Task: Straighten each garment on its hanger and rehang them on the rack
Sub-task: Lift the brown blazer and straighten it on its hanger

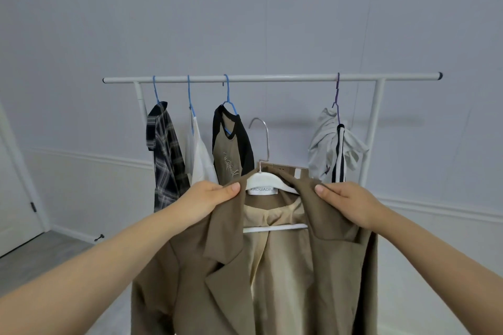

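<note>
A brown blazer point(234, 275) with a beige lining hangs on a white hanger point(262, 180) whose metal hook point(265, 139) points up, below the rack's bar. My left hand point(209, 198) grips the blazer's left collar and shoulder. My right hand point(345, 202) grips the right collar, thumb on top. I hold the blazer in front of the white rack point(272, 78), off the bar. On the bar hang a plaid shirt point(166, 160), a white garment point(198, 158), a tan and black tee point(231, 149) and a bunched grey garment point(334, 149).
Between the tee's blue hanger and the purple hanger point(337, 95) at the right the bar is bare. A white wall stands behind the rack. A door point(16, 198) is at the far left, above a grey floor.
</note>
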